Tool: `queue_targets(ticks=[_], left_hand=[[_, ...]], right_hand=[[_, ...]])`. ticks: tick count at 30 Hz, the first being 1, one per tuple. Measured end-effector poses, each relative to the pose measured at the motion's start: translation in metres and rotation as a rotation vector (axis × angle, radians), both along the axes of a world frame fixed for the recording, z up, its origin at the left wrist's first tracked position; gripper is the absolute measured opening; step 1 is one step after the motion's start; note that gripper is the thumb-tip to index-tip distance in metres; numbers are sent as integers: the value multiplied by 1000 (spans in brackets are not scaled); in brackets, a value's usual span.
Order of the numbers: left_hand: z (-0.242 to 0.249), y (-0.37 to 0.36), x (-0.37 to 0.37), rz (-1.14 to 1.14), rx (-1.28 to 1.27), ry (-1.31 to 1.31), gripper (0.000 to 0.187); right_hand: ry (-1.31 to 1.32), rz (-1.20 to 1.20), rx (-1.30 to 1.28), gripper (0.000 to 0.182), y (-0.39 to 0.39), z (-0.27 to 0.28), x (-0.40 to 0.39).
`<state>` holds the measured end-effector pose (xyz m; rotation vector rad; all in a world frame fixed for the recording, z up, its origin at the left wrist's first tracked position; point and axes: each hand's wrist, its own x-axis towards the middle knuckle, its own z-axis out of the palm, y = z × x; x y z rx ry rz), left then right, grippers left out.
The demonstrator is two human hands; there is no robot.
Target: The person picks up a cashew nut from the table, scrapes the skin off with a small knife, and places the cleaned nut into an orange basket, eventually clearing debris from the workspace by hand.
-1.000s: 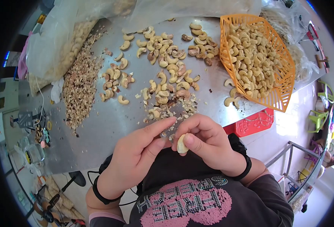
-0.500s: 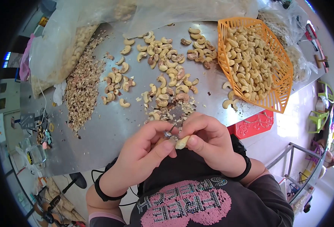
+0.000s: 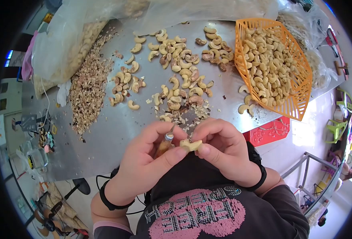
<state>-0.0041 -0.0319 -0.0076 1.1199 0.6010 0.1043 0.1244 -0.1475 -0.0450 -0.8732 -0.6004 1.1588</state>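
Near the counter (image 3: 100,155), left hand (image 3: 150,149) curled round a tool (image 3: 168,138) and right hand (image 3: 225,151) pinch one cashew (image 3: 192,145); keep the tip clear.

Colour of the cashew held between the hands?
The cashew is pale creamy yellow; head view.

Bright glare on the floor (image 3: 317,111)
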Motion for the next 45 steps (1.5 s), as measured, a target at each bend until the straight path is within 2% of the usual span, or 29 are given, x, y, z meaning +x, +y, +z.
queue_targets(ticks=[3, 8, 12, 15, 17, 21, 26, 30, 32, 35, 42, 45], left_hand=[[-5, 0, -2, 42, 100, -72, 24], [-7, 2, -7, -46, 337, -65, 25], [-1, 6, -6, -82, 275, -36, 28], [-2, 8, -5, -122, 412, -29, 32], [0, 7, -4, -223, 742, -32, 36], [0, 5, -5, -257, 818, 2, 39], [-5, 6, -7, -294, 1087, -71, 48], [-4, 5, -6, -252, 1158, -87, 47], [-3, 5, -5, -260, 1208, -105, 39], [-9, 7, -6, -240, 1312, -134, 41], [-11, 8, -5, -142, 1136, -185, 39], [-4, 7, -6, -204, 1094, -79, 40]], right_hand=[[14, 7, -43, 15, 0, 0, -2], [10, 14, -57, 17, -1, -3, -4], [-26, -3, -37, 18, -1, -3, -2], [-52, -19, -30, 19, -1, -2, -2], [-61, -19, -30, 21, -2, -2, -2], [-63, -23, -61, 23, -2, -3, -2], [-67, -37, -59, 22, -3, -3, -2], [-84, -46, -53, 21, -3, -3, -2], [-89, -44, -46, 21, -3, -3, -2], [-87, -35, -44, 20, -3, -2, -2], [-106, -43, -47, 19, -3, -3, -1], [-112, -29, -62, 20, -4, -2, -1]])
